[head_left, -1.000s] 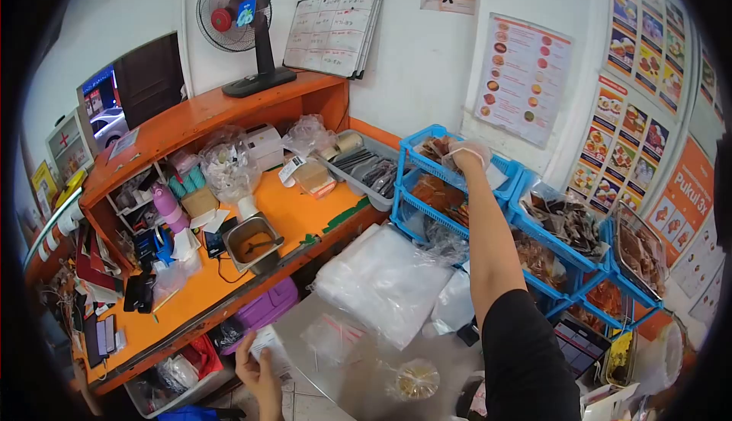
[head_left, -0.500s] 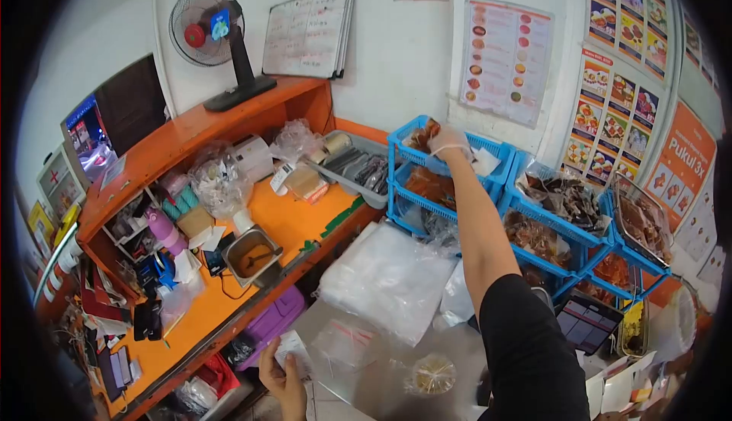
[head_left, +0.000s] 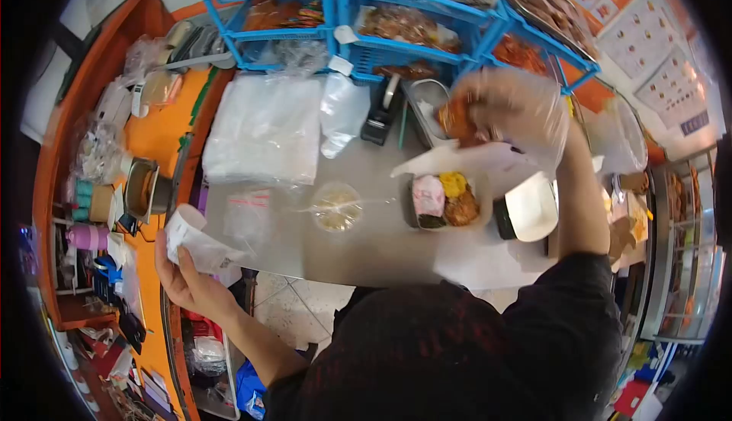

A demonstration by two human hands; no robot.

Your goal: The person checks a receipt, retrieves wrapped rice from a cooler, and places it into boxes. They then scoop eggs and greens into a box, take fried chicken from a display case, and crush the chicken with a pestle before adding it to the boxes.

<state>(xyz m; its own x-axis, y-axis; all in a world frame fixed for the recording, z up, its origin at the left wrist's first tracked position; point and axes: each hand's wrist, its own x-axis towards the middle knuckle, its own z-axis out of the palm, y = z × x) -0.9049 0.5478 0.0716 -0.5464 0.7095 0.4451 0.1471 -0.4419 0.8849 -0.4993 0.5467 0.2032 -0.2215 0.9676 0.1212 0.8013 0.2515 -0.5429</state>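
Observation:
My left hand point(head_left: 194, 288) is closed on a curled paper receipt point(head_left: 189, 240), held beyond the left end of the steel table point(head_left: 366, 253). My right hand point(head_left: 515, 105), in a clear plastic glove and blurred by motion, grips reddish-brown sauce packets point(head_left: 460, 120). It is above the raised white flap point(head_left: 465, 160) of a food box. Inside the food box point(head_left: 486, 208) lie a pink-and-white packet point(head_left: 428, 195), yellow food point(head_left: 454, 185) and a brown piece point(head_left: 461, 211). A tied clear bag point(head_left: 337, 208) with pale contents rests left of the box.
Blue stacked baskets point(head_left: 335, 36) with packets stand along the back. A stack of plastic bags point(head_left: 263, 128), a tape dispenser point(head_left: 381, 120) and a metal tray point(head_left: 431, 105) are before them. An open white box point(head_left: 531, 208) stands at right. An orange counter point(head_left: 164, 120) borders the left.
The view has swung right and down. My right hand has left the upper blue basket with reddish-brown packets and is over the food box. My left hand still holds the receipt.

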